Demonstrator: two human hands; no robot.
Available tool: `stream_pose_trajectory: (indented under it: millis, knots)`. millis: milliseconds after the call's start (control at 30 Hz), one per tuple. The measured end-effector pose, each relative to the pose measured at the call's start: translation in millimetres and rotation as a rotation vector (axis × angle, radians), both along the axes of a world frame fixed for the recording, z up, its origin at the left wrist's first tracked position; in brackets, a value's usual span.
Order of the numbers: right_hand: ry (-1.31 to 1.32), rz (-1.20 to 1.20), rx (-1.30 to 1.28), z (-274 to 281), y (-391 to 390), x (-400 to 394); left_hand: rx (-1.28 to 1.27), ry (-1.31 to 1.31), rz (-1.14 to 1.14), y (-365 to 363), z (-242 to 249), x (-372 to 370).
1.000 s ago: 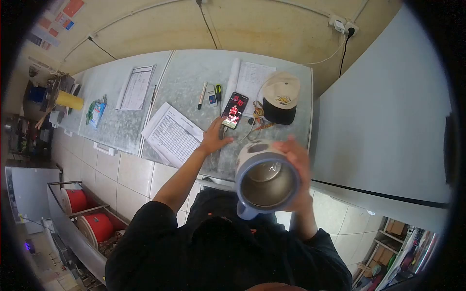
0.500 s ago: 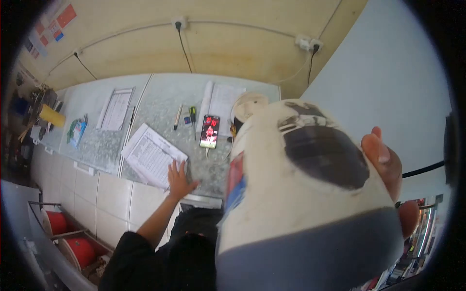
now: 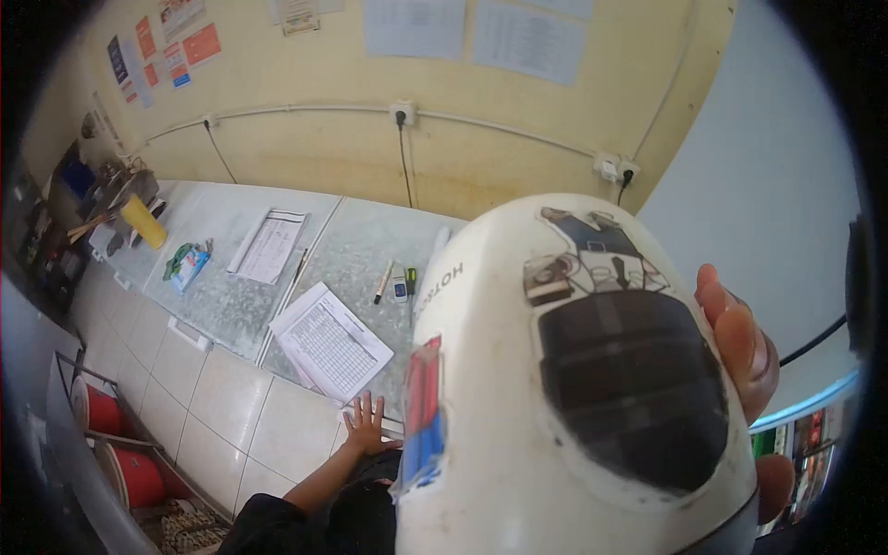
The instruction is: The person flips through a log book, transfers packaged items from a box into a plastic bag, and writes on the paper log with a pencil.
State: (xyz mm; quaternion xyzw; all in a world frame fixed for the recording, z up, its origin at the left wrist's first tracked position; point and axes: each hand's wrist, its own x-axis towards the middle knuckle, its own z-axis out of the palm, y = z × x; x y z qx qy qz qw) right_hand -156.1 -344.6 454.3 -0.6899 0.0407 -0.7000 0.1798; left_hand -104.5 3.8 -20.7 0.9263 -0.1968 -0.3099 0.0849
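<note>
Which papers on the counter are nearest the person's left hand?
The slightly fanned, grid-printed sheets, close beside the left hand; the other counter papers lie farther off.

Toward four o'clock we see a smooth, softly glossy mug (image 3: 518, 370), its film-like stickers (image 3: 638, 388) ragged at their edges. At eight o'clock we find matt paper sheets (image 3: 333, 342) on a mottled, metal-looking tabletop (image 3: 356, 259), and at seven a sleeve (image 3: 268, 527) of dull cloth.

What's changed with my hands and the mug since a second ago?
Your right hand raised the mug close to the camera, its opening out of view. Your left hand moved from beside the phone, now hidden, to the near edge of the table. The printed sheets and marker stayed put.
</note>
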Motion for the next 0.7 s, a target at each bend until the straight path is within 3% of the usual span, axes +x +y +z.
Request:
stream_pose_trajectory:
  millis: [167,333,467,700]
  knots:
    - [-0.067,0.013,0.046,10.9,46.3,22.1,0.141,0.076,-0.008,-3.9,-28.2,8.9]
    - [-0.091,-0.02,0.138,19.0,112.2,31.7,0.241,0.157,0.003,-12.8,-22.6,14.3]
    - [-0.01,-0.018,0.189,10.7,118.5,31.6,0.24,0.142,0.014,-15.5,-26.0,14.2]
    - [-0.019,0.392,-0.143,23.1,78.9,29.7,0.186,0.075,0.02,-10.7,-18.5,7.2]
